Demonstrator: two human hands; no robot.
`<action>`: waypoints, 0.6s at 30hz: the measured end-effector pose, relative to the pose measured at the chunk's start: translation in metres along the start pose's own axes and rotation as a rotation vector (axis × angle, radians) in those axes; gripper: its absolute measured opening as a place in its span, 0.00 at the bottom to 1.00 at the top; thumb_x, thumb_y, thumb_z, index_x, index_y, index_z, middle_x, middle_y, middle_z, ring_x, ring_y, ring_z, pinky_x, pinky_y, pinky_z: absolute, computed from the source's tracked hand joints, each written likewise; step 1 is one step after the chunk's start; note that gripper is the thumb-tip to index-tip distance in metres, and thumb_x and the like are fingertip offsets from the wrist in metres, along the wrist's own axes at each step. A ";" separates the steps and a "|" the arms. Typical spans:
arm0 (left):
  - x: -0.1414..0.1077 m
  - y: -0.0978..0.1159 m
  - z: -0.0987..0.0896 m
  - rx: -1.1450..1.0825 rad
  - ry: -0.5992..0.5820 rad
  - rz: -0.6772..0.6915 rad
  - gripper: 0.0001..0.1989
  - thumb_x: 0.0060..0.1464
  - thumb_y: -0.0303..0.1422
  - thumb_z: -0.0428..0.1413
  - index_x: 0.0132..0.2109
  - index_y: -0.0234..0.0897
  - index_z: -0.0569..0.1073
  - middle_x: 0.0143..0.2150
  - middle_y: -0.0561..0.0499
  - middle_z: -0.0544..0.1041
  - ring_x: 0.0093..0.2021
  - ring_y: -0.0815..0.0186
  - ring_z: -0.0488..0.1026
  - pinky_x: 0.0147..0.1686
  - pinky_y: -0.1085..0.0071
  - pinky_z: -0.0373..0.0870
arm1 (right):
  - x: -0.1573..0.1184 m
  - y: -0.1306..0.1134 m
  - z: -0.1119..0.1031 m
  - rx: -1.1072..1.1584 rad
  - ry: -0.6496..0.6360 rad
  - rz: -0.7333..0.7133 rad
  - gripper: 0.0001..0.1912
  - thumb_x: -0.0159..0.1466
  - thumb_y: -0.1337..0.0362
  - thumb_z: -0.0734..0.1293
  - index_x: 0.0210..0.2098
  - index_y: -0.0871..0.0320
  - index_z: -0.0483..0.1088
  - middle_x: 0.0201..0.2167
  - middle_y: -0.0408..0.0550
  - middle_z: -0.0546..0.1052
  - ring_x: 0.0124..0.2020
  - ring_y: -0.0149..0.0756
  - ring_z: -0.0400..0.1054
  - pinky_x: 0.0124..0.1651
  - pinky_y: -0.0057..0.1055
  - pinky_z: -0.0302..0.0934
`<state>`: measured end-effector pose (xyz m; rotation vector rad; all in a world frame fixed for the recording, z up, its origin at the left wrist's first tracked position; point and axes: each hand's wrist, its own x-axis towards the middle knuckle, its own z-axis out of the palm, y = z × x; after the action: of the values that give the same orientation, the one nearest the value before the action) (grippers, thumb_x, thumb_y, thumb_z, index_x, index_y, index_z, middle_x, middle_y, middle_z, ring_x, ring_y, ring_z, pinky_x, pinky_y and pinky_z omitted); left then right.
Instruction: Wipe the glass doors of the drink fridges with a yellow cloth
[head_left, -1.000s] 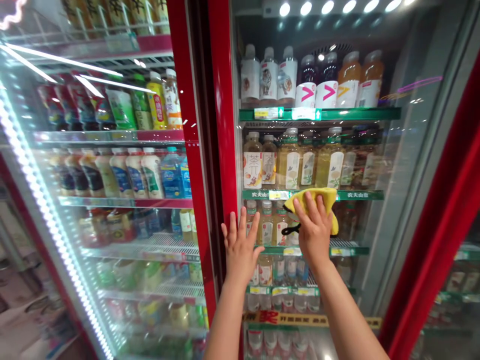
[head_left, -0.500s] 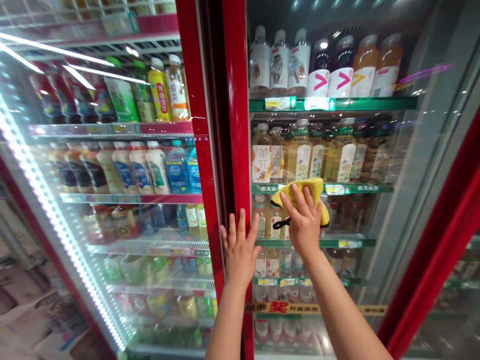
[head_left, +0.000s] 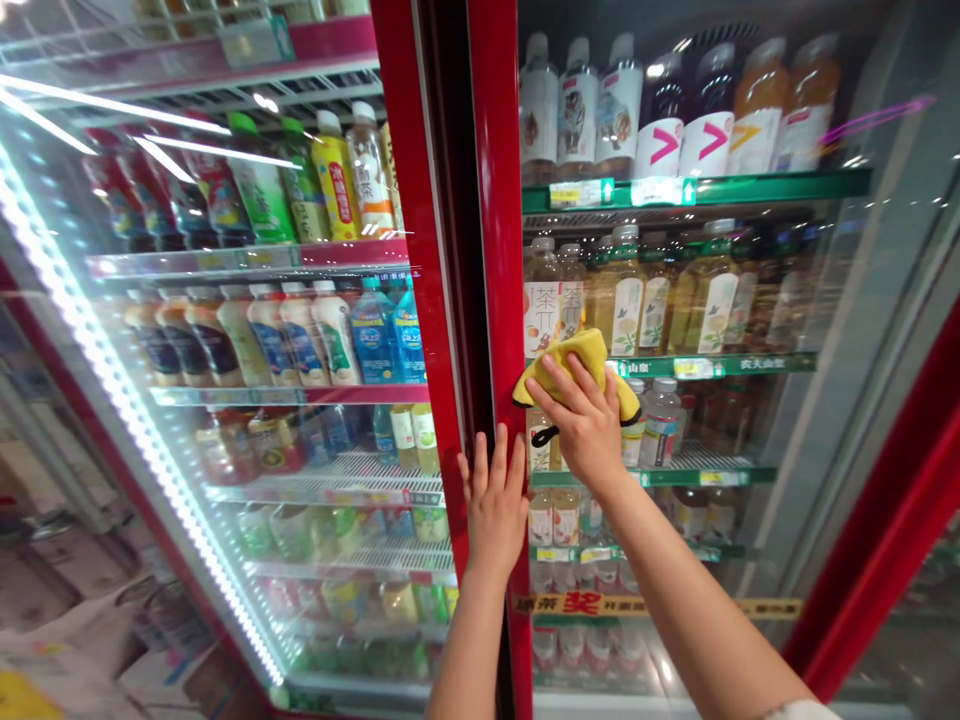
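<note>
My right hand [head_left: 589, 425] presses a folded yellow cleaning cloth [head_left: 577, 360] with dark edging flat against the glass door [head_left: 795, 420] of a drinks fridge. A black loop hangs from the cloth at its lower left. The cloth's left corner reaches the red door frame [head_left: 496, 300]. My left hand [head_left: 495, 505] rests on that frame, fingers spread and pointing up, with nothing in it. Behind the glass, bottles of tea drink [head_left: 626, 300] stand on a green-edged shelf, partly covered by the cloth and my hand.
A second fridge door [head_left: 300, 440] on the left shows several shelves of bottled drinks and a bright light strip [head_left: 142, 440]. A yellow printed strip [head_left: 675, 606] crosses the right door low down. Blurred boxes [head_left: 161, 665] lie on the floor at lower left.
My right hand has slid the cloth leftward across the glass to the door frame. My left hand stays on the frame. The view has shifted slightly.
</note>
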<state>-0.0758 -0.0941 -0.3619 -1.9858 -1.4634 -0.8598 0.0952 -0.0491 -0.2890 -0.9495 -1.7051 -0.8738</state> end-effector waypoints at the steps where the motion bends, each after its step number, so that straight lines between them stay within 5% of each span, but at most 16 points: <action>1: -0.001 -0.001 0.001 0.000 0.012 0.000 0.53 0.53 0.27 0.65 0.77 0.42 0.45 0.78 0.41 0.46 0.77 0.46 0.37 0.72 0.36 0.47 | 0.001 -0.001 0.001 0.005 -0.003 -0.002 0.25 0.74 0.70 0.56 0.64 0.41 0.69 0.70 0.39 0.67 0.75 0.37 0.50 0.77 0.51 0.34; 7: -0.005 -0.004 0.011 -0.010 0.058 0.020 0.56 0.53 0.23 0.62 0.77 0.40 0.34 0.78 0.39 0.46 0.77 0.48 0.38 0.73 0.37 0.44 | -0.036 -0.010 0.002 0.090 -0.146 -0.145 0.24 0.74 0.69 0.59 0.64 0.39 0.69 0.68 0.39 0.70 0.72 0.35 0.57 0.77 0.49 0.36; 14: 0.021 -0.007 -0.005 -0.042 0.035 -0.016 0.57 0.55 0.28 0.62 0.77 0.34 0.30 0.78 0.37 0.45 0.78 0.48 0.37 0.73 0.37 0.41 | 0.003 -0.006 0.006 0.264 -0.023 -0.212 0.21 0.76 0.69 0.55 0.59 0.51 0.74 0.64 0.48 0.74 0.70 0.35 0.62 0.75 0.46 0.48; 18: 0.009 -0.008 -0.004 -0.044 0.026 -0.014 0.58 0.53 0.23 0.61 0.77 0.35 0.28 0.78 0.37 0.46 0.78 0.50 0.39 0.74 0.40 0.43 | -0.016 -0.013 0.012 0.289 -0.033 -0.171 0.21 0.76 0.68 0.55 0.60 0.50 0.73 0.63 0.48 0.75 0.69 0.36 0.63 0.74 0.47 0.50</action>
<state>-0.0821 -0.0888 -0.3519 -1.9906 -1.4566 -0.9277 0.0830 -0.0472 -0.3090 -0.6346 -1.9006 -0.6977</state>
